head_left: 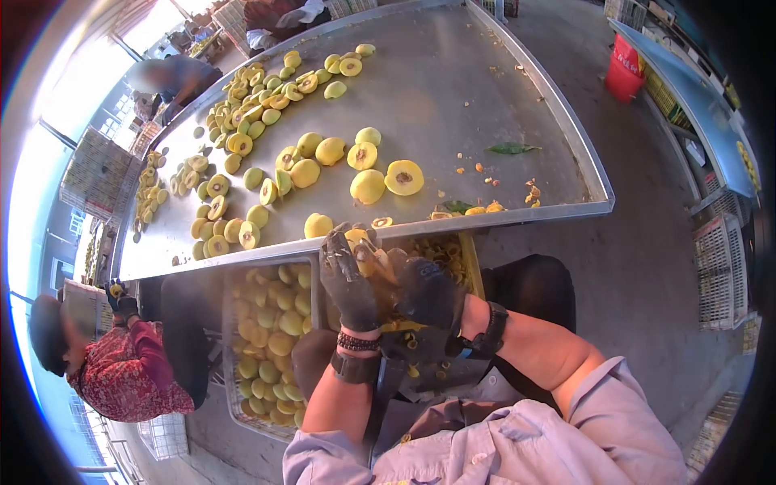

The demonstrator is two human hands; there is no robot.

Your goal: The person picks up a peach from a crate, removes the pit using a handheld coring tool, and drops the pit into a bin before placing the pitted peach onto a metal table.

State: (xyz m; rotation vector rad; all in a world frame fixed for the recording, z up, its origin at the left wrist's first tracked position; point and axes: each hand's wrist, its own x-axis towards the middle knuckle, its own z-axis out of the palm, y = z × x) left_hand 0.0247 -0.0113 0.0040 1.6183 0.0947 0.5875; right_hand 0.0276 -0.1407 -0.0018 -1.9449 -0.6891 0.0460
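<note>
My left hand (349, 279), in a dark glove, is closed around a yellow fruit half (356, 236) just below the metal table's near edge. My right hand (430, 291), also gloved, is curled close against it. What the right fingers grip is hidden. On the table (469, 89) lie yellow-green stone fruits, many cut in half with brown centres showing. Nearest are a whole-looking fruit (318, 225) and a small cut piece (381, 222) at the rim. Farther in sit a large cut half (404, 177) and a rounded fruit (368, 187).
Left of my legs stands a crate (234, 356) of fruit halves. A yellow-edged container (470, 267) with scraps sits under the table edge. A co-worker (133, 368) sits at left, and another person (174, 77) works across the table. A red bucket (624, 73) and crates (721, 275) stand right.
</note>
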